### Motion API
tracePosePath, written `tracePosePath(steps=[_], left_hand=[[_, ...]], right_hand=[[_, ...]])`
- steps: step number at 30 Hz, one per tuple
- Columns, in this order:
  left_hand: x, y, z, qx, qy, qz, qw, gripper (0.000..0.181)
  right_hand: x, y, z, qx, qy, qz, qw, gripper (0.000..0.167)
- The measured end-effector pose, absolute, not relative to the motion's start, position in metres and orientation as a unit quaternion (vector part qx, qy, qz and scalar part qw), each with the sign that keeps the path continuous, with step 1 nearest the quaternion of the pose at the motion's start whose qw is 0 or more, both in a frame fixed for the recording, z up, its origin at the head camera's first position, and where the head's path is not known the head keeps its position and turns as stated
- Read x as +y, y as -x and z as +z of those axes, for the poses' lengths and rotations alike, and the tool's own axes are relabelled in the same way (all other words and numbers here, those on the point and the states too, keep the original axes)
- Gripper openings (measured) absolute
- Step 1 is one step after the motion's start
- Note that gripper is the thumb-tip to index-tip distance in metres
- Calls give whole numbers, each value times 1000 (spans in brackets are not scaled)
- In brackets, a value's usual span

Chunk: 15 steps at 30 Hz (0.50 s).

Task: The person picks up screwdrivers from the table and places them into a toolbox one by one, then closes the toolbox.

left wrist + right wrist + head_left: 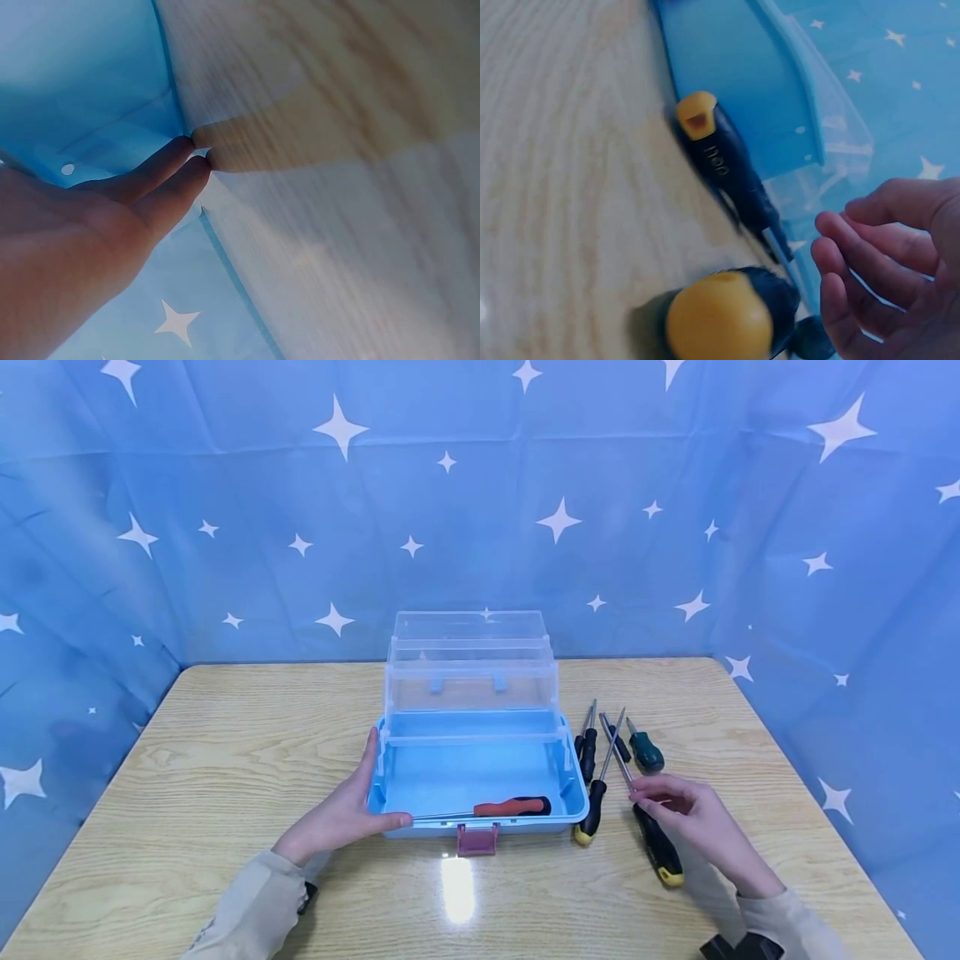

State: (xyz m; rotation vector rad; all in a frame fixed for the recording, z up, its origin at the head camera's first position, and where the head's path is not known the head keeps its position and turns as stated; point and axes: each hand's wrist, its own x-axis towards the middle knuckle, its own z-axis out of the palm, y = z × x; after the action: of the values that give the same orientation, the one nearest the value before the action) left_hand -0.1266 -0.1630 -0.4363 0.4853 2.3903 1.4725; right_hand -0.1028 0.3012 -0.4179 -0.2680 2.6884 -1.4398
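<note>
While my left hand rests on the blue toolbox at its front left corner, my right hand is off to the toolbox's right, over a large black-and-yellow screwdriver. The left fingers are extended against the toolbox's side, with the thumb laid at its front rim, so I am touching it with a loose, stretched hand. My right fingers are bent and their tips are close together by the large screwdriver's shaft; I cannot tell whether they pinch it or only hover above it. That screwdriver lies to the right of the toolbox's front corner, its yellow end toward me.

Inside the toolbox, along its front wall, lies a red-and-black screwdriver, its handle to the right and its shaft pointing toward my thumb. A mauve clasp hangs on the toolbox's front, and the clear lid stands raised at its back. Just beside the toolbox's right wall are a second black-and-yellow screwdriver and a black-handled screwdriver; a green-handled screwdriver lies farther right of it. The desk carries the toolbox, and a blue starry curtain hangs behind it.
</note>
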Motion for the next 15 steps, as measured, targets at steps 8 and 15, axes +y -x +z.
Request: tracePosePath(steps=[8, 15], left_hand=[[-164, 127, -437, 831, -164, 512, 146, 122], [-163, 127, -436, 828, -169, 514, 145, 123]], right_hand=[[305, 99, -428, 879, 53, -472, 46, 30], [307, 93, -437, 882, 25, -468, 35, 38]])
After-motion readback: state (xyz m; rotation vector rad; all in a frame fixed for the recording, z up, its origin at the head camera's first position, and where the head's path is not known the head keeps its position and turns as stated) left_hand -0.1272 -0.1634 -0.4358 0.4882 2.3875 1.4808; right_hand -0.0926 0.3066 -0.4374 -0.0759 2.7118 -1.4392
